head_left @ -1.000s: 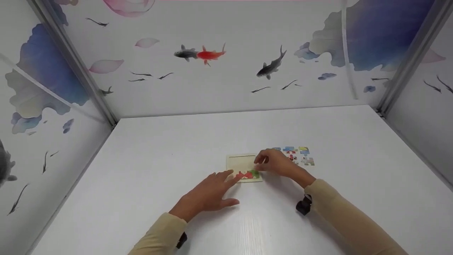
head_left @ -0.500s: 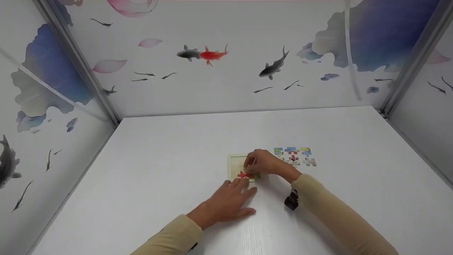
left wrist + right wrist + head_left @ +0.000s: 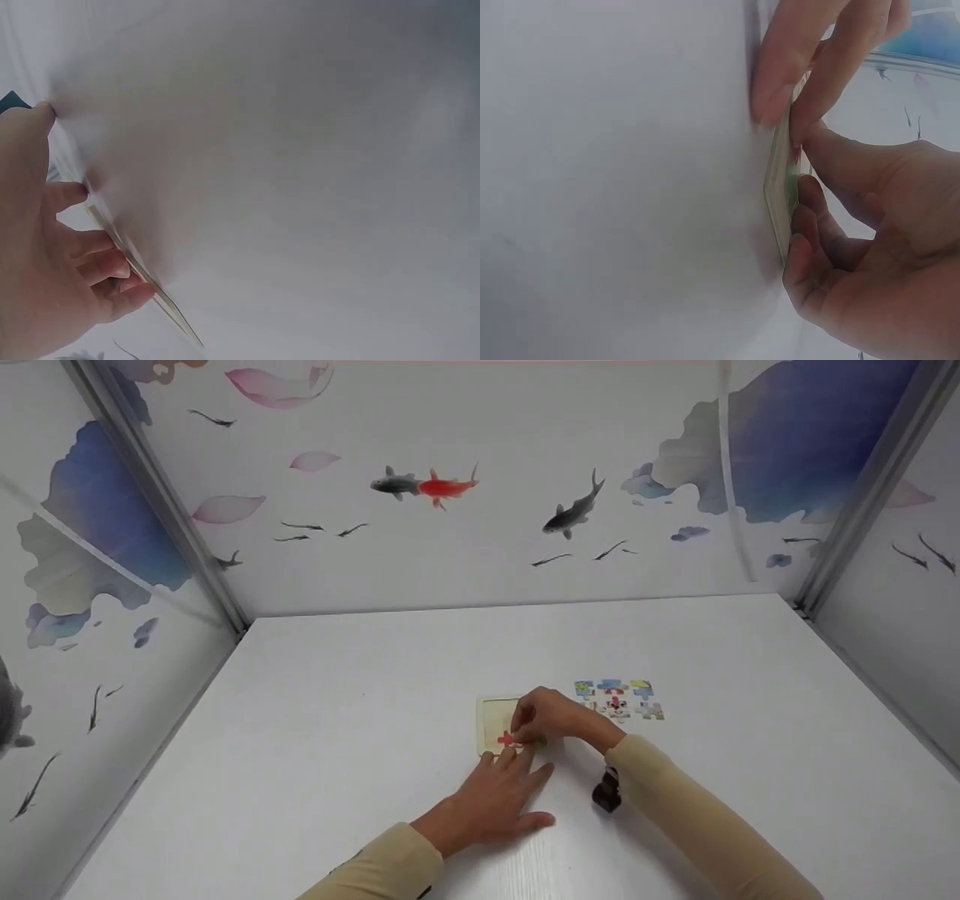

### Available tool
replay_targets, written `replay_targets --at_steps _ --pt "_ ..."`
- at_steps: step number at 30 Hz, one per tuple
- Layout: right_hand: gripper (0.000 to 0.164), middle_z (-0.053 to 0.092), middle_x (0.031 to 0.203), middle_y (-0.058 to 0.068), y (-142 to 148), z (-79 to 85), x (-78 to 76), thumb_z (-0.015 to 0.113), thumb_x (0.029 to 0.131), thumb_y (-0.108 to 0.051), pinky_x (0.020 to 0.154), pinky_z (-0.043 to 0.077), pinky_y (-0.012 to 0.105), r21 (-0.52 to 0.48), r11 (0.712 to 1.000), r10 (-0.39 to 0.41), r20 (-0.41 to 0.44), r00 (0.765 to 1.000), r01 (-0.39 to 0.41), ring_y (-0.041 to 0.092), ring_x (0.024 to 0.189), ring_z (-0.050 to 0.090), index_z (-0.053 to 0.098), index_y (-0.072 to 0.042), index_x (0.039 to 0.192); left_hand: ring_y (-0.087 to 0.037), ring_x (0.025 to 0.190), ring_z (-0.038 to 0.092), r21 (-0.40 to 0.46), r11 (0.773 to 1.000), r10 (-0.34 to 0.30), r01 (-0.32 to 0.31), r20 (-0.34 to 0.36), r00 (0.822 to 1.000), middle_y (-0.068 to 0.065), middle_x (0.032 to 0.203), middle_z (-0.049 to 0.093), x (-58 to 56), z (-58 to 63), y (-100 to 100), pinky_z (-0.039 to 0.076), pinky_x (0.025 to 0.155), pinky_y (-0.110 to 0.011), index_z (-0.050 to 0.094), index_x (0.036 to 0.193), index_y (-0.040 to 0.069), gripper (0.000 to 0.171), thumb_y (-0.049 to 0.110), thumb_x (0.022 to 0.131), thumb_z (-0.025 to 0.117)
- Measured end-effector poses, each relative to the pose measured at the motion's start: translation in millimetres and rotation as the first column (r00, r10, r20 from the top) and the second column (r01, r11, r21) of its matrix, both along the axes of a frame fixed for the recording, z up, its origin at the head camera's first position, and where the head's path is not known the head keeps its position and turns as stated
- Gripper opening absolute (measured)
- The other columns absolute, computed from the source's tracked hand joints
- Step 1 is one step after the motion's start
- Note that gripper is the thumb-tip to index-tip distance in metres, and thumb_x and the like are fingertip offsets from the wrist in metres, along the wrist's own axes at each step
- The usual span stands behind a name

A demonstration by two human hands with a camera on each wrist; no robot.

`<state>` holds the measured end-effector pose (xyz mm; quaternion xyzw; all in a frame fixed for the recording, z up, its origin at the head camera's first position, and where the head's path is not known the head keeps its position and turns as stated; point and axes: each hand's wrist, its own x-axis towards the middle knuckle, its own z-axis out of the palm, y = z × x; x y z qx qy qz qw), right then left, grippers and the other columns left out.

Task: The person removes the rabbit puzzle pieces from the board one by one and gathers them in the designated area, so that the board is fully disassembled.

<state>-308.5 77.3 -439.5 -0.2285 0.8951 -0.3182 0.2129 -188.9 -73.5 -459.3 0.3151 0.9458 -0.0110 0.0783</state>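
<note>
A shallow square puzzle tray (image 3: 481,726) lies on the white table with a red jigsaw piece (image 3: 505,739) and part of a green piece (image 3: 541,742) showing along its near side. My left hand (image 3: 491,806) has its fingers spread and fairly straight, their tips at the tray's near edge. Over the tray, my right hand (image 3: 551,714) bends its fingers and thumb down at the red piece, apparently pinching it; its fingertips partly cover the contact. In the right wrist view, the tray's pale edge (image 3: 778,184) shows between both hands.
Several loose jigsaw pieces (image 3: 617,706) lie in rows right of the tray, just beyond the right hand. White panels (image 3: 495,562) printed with fish and petals enclose the table (image 3: 360,735) at the back and sides.
My right hand has moved left and nearer, from the tray's right edge onto the red piece. My left hand has slid right, along the tray's near edge.
</note>
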Motion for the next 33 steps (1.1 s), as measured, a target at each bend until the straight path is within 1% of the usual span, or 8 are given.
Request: replay_targets --at_steps 4,8,14,17,22,26,30,33 --pt "0.006 0.072 0.089 0.003 2.6 0.6 -0.9 0.071 0.092 -0.008 0.069 0.052 0.024 -0.011 1.0 0.027 -0.007 1.0 -0.027 0.013 0.074 0.059 0.076 -0.01 0.095 -0.029 0.152 0.03 0.01 1.0 0.007 -0.007 0.001 1.0 -0.006 0.168 0.024 -0.8 0.8 0.7 0.034 0.117 -0.057 0.031 0.158 0.027 0.073 0.069 0.098 0.036" --pt "0.004 0.072 0.087 0.004 5.3 0.5 -1.6 0.073 0.09 -0.009 0.065 0.049 0.023 -0.031 0.997 0.064 -0.038 0.997 -0.065 0.011 0.071 0.057 0.075 -0.008 0.094 -0.032 0.153 0.028 0.027 0.999 0.022 -0.023 0.045 0.999 -0.005 0.168 0.023 -1.9 3.5 1.8 0.032 0.118 -0.057 0.031 0.158 0.028 0.073 0.069 0.098 0.037" --pt "0.003 0.068 0.086 0.002 5.5 -1.5 0.1 0.074 0.09 -0.011 0.065 0.05 0.023 -0.021 1.0 -0.006 -0.015 1.0 0.005 0.014 0.073 0.058 0.073 -0.01 0.093 -0.031 0.155 0.024 0.027 1.0 0.01 -0.013 0.091 0.996 -0.003 0.169 0.019 -4.9 5.7 2.6 0.028 0.12 -0.058 0.03 0.159 0.03 0.075 0.071 0.097 0.039" --pt "0.007 0.067 0.088 0.004 3.8 -1.2 -0.9 0.073 0.09 -0.008 0.066 0.05 0.024 -0.03 1.0 -0.001 -0.042 0.999 0.0 0.014 0.076 0.057 0.072 -0.01 0.097 -0.031 0.155 0.024 0.022 1.0 0.011 -0.013 0.088 0.996 -0.003 0.169 0.02 -5.9 7.0 0.9 0.029 0.12 -0.058 0.031 0.158 0.03 0.075 0.071 0.096 0.04" --pt "0.012 0.067 0.091 0.006 1.2 4.5 -1.7 0.072 0.09 -0.003 0.071 0.052 0.024 -0.038 0.999 0.017 -0.058 0.998 -0.019 0.014 0.079 0.058 0.072 -0.007 0.101 -0.028 0.154 0.026 0.022 1.0 0.009 -0.011 0.086 0.996 -0.002 0.168 0.024 -7.8 10.7 0.3 0.03 0.119 -0.058 0.032 0.158 0.031 0.076 0.071 0.095 0.043" --pt "0.011 0.069 0.09 0.006 2.0 10.1 -3.1 0.07 0.091 -0.003 0.072 0.054 0.024 -0.055 0.998 0.041 -0.06 0.997 -0.044 0.014 0.077 0.058 0.073 -0.007 0.101 -0.029 0.154 0.026 0.008 1.0 0.011 -0.012 0.102 0.995 -0.002 0.167 0.025 -8.5 13.8 0.1 0.029 0.12 -0.058 0.032 0.157 0.032 0.076 0.071 0.094 0.046" --pt "0.008 0.069 0.089 0.006 11.0 15.6 -5.3 0.07 0.092 -0.004 0.074 0.053 0.024 -0.093 0.994 0.048 -0.083 0.995 -0.055 0.013 0.077 0.057 0.074 -0.007 0.098 -0.032 0.154 0.025 -0.001 1.0 0.014 -0.014 0.119 0.993 -0.004 0.168 0.022 -7.6 13.9 -0.6 0.029 0.12 -0.058 0.031 0.158 0.032 0.075 0.07 0.095 0.046" --pt "0.006 0.07 0.092 0.008 22.9 20.5 -6.4 0.07 0.092 -0.005 0.078 0.054 0.029 -0.145 0.988 0.031 -0.096 0.995 -0.045 0.014 0.081 0.058 0.074 -0.006 0.097 -0.031 0.15 0.03 -0.012 1.0 0.011 -0.01 0.1 0.995 -0.006 0.168 0.023 -5.4 13.4 -1.5 0.032 0.119 -0.054 0.032 0.158 0.032 0.074 0.07 0.095 0.046"
